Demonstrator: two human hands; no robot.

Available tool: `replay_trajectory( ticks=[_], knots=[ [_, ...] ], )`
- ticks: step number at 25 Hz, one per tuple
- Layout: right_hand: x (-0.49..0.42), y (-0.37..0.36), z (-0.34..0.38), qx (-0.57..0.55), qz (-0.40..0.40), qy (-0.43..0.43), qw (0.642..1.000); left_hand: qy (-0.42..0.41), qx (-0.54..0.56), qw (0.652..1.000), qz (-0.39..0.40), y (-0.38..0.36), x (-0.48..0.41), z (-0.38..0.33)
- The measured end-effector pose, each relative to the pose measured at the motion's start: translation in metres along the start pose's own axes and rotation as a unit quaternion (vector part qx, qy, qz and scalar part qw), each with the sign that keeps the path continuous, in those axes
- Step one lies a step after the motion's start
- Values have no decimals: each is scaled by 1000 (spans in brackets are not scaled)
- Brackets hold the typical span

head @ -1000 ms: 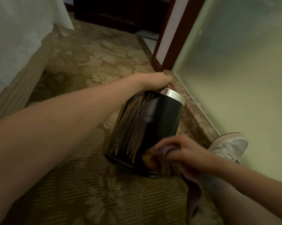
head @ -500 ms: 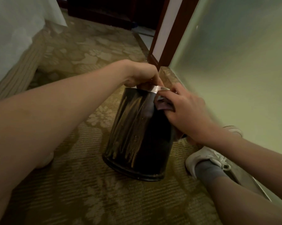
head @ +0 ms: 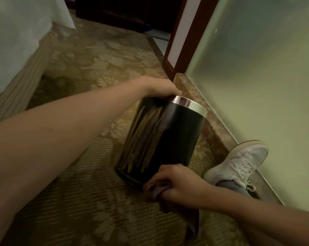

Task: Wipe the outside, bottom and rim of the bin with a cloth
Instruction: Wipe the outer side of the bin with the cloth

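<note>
Grips a bunched cloth [head: 156, 189] in the right hand [head: 178, 185] with curled fingers and presses it to the lower side wall of the bin [head: 175, 139], close to the base. Clamps the left hand [head: 160, 87] over the far part of the metal rim [head: 189, 103]. Keeps the bin on the carpet [head: 79, 201], just beside a white shoe [head: 239, 162], apparently tipped on its base edge. Leans the long axis from the near base up and away, mouth toward the wall [head: 256, 86]. Looks partway through the outside; probably leaves the bottom to do. Cannot tell about the rim.
</note>
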State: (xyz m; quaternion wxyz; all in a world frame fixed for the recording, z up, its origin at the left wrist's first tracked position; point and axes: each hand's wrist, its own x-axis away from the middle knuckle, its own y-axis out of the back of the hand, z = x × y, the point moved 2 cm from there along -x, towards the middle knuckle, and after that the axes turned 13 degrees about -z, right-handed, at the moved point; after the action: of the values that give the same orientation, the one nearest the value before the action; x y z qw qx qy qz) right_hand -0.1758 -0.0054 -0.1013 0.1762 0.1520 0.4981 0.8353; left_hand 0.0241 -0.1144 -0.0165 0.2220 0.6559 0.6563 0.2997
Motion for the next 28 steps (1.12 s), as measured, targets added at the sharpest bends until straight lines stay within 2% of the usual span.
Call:
replay_trajectory(
  ticks=[1,2,3,5,6,7,9,12,15,19,21,23,25,27,28],
  knots=[
    [-3,16,-3,-115,-13,-49,992,-1,11,1000,-9,-2,-1,0],
    [-8,36,-7,-194,-69,-85,975,7,35,999,-18,-3,-1,1],
    [-15,58,-11,-213,-151,-99,960,22,66,997,-24,-3,-1,3],
    [-29,102,-15,-85,-326,-68,939,53,141,988,-33,-7,-3,4],
    [-36,118,-15,22,-375,-45,926,59,176,982,-42,-8,-4,3],
    [-44,128,-13,128,-391,-27,911,57,205,976,-53,-8,-5,1],
    [-59,131,-11,274,-366,-10,889,46,227,970,-68,-8,-5,-2],
    [-65,109,-3,358,-332,-9,873,42,199,977,-58,-8,-3,-2],
    [-48,72,2,325,-292,-2,900,34,175,982,-58,-12,-4,4],
    [-10,-2,11,278,-163,91,942,-20,99,989,-112,-9,-4,4],
    [-3,-18,10,263,-117,91,953,-34,74,990,-115,-6,-4,8],
    [-6,-10,2,191,-76,59,977,-52,44,991,-112,-6,-4,13],
    [-5,7,-10,-27,2,-16,1000,-69,24,988,-134,-7,-4,16],
    [-3,30,-22,-214,-9,-91,972,-76,33,984,-155,-8,-6,19],
    [-3,41,-28,-247,-36,-109,962,-72,44,982,-166,-7,-8,21]
  ],
)
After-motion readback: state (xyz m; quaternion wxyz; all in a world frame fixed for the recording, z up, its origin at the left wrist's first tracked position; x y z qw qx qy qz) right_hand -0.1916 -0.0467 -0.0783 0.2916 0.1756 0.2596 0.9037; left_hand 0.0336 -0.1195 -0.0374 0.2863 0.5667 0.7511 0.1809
